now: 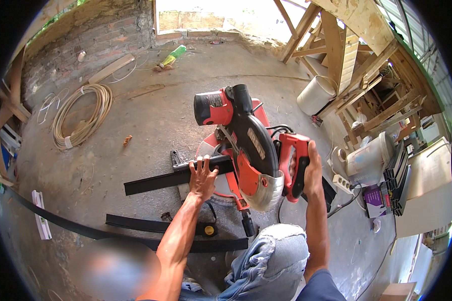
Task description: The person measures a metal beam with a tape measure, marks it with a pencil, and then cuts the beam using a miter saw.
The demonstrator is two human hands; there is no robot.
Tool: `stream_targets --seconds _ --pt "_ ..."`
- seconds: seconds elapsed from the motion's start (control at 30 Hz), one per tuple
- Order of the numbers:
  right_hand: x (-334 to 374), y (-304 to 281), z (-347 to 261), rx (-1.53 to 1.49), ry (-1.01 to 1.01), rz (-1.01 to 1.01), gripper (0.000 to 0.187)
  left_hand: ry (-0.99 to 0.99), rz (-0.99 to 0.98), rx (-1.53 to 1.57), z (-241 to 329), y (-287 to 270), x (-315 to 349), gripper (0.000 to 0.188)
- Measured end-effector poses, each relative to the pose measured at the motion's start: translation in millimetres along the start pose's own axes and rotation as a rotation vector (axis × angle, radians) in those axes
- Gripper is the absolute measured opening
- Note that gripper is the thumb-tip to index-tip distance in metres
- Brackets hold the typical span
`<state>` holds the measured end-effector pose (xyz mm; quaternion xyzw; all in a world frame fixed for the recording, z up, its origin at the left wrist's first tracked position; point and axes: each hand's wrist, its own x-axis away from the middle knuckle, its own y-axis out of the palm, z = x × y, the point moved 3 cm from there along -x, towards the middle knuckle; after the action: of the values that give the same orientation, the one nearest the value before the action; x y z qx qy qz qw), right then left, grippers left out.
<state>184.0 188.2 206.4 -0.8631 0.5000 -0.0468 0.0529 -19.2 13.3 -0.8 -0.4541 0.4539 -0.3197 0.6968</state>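
In front of me a red and black miter saw [256,145] stands on the floor, its round base partly hidden under the saw head. My right hand [312,170] is wrapped round the saw's red and black handle [292,165]. My left hand [202,179] clasps a long black profile strip [158,181] against the saw's fence, fingers reaching over the top. The strip sticks out to the left of the saw, and the saw head hides its right end. The silver blade guard [271,193] faces me; the blade's edge is hidden.
More black strips [140,224] and a yellow-black tape measure [209,230] lie near my left forearm. A white level [41,214] is farther left. Coiled hose [83,116] lies far left. At right are a power strip [342,184], buckets [316,95] and stacked wood [366,80].
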Motion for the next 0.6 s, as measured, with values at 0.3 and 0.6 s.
stream_targets --seconds 0.3,0.6 --pt "10.4 -5.1 20.9 -0.075 0.002 0.003 0.074 -0.006 -0.008 -0.004 -0.5 -4.7 -0.1 0.041" --pt "32.5 -7.7 57.3 -0.124 -0.172 -0.027 0.073 -0.002 -0.018 0.004 -1.4 -9.6 0.5 0.039"
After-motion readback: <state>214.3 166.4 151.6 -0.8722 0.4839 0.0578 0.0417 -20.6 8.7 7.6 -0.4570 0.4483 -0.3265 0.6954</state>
